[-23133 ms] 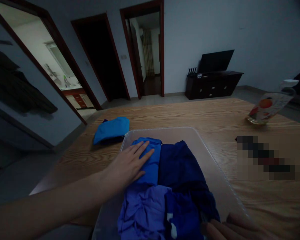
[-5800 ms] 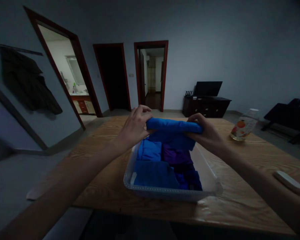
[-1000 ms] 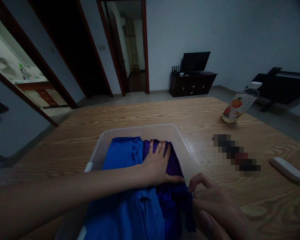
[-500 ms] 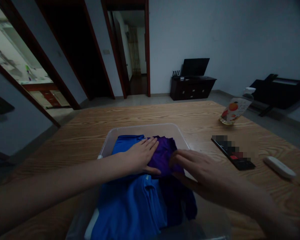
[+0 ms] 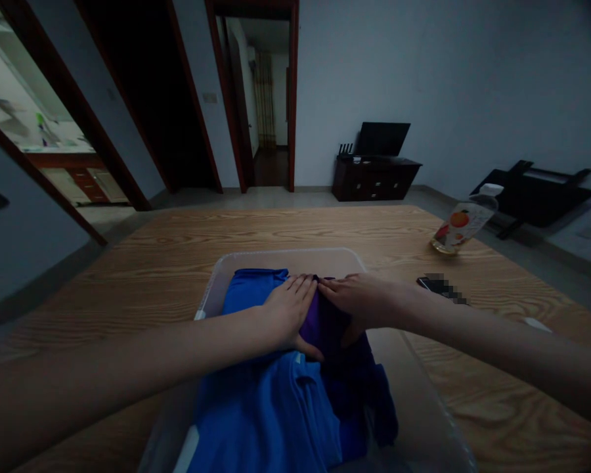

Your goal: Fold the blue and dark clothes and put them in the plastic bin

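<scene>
Fingers of the left hand (image 5: 291, 310) are held straight and laid flat on purple cloth (image 5: 313, 322), thumb spread wide. Fingers of the right hand (image 5: 354, 299) are also stretched out on it, tips nearly meeting the left's; nothing is seen gripped, and the right fingertips' undersides are hidden. The purple cloth is set in the far part of a clear bin (image 5: 414, 387), partly covered by both hands. Folded blue cloth (image 5: 251, 287) beside it is half blocked by the left arm. Nearer, a larger blue cloth (image 5: 266, 414) is cut off by the bottom edge, as is the bin. On the worktop (image 5: 177, 276), a dark object (image 5: 436, 286) is pixelated and, like a white object (image 5: 538, 324), partly blocked by the right forearm. A labelled bottle (image 5: 465, 223) is left unobstructed.
</scene>
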A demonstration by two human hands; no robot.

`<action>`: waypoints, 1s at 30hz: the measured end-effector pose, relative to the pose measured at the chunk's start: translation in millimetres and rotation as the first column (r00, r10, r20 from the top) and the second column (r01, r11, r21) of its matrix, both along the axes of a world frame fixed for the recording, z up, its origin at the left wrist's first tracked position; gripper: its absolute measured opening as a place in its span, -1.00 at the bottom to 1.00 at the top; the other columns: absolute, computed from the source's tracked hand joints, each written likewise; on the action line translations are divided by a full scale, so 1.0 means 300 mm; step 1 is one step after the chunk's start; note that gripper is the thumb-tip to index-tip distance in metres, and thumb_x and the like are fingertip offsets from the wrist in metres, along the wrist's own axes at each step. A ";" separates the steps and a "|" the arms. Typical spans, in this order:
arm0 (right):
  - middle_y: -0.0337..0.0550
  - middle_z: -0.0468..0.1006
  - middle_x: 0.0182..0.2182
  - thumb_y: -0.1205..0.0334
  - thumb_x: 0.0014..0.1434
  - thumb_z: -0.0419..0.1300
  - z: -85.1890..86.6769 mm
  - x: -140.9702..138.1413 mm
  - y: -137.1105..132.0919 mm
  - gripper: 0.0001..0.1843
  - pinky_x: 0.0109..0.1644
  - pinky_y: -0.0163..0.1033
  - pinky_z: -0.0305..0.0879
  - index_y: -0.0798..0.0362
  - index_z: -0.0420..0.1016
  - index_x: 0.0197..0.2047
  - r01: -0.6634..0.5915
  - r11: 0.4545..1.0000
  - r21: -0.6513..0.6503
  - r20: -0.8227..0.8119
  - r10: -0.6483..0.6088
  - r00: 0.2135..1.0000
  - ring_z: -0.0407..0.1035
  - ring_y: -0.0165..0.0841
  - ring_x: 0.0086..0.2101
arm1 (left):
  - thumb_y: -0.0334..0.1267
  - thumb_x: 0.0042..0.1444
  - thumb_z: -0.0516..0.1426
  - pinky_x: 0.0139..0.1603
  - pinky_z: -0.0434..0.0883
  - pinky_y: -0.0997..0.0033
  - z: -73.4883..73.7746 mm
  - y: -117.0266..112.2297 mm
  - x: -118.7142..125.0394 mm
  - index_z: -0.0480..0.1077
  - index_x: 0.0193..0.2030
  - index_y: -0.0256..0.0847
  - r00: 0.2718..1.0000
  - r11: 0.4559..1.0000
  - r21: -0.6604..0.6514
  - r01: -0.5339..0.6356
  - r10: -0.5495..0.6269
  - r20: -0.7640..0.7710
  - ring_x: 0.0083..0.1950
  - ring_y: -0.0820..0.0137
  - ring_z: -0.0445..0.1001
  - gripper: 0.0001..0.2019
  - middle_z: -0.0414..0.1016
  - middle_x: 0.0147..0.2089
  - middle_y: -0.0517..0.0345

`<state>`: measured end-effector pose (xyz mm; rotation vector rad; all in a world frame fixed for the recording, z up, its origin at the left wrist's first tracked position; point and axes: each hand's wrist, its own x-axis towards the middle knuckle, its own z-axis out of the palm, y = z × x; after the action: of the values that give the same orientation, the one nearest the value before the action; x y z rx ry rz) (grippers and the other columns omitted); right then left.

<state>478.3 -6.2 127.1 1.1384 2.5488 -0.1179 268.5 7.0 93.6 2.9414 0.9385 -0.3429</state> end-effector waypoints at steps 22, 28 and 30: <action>0.57 0.50 0.28 -0.03 0.15 0.50 -0.177 -0.002 -0.003 -0.07 0.22 0.08 0.53 0.49 0.42 0.35 -0.247 0.932 0.265 0.206 0.195 0.959 0.52 0.19 0.20 | 0.61 -0.06 0.26 0.67 -0.08 -0.04 -0.033 0.024 -0.007 -0.07 0.64 -0.60 0.998 0.997 -0.064 0.032 -0.036 -0.057 0.70 -0.16 -0.15 0.47 -0.24 0.66 -0.51; 0.51 0.61 0.16 -0.01 0.09 0.51 -0.188 -0.042 0.003 -0.21 0.21 0.12 0.52 0.40 0.58 0.23 -0.265 0.919 0.290 0.250 0.194 0.948 0.59 0.21 0.06 | 0.61 -0.03 0.25 0.68 -0.12 -0.02 -0.072 0.029 -0.004 -0.06 0.64 -0.60 1.000 0.998 -0.049 0.027 -0.028 -0.009 0.70 -0.17 -0.14 0.44 -0.22 0.66 -0.53; 0.56 0.59 0.17 -0.12 0.01 0.56 -0.156 -0.050 0.013 -0.06 0.18 0.10 0.53 0.46 0.56 0.24 -0.243 0.941 0.236 0.235 0.187 0.954 0.59 0.22 0.06 | 0.59 -0.03 0.27 0.67 -0.10 -0.01 -0.061 0.050 -0.017 -0.07 0.64 -0.59 0.996 0.995 -0.087 0.055 -0.049 0.070 0.70 -0.16 -0.13 0.44 -0.19 0.66 -0.53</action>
<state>463.3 -2.1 80.3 0.8916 2.5267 0.3860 263.3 21.9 75.2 2.8808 0.8185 -0.2777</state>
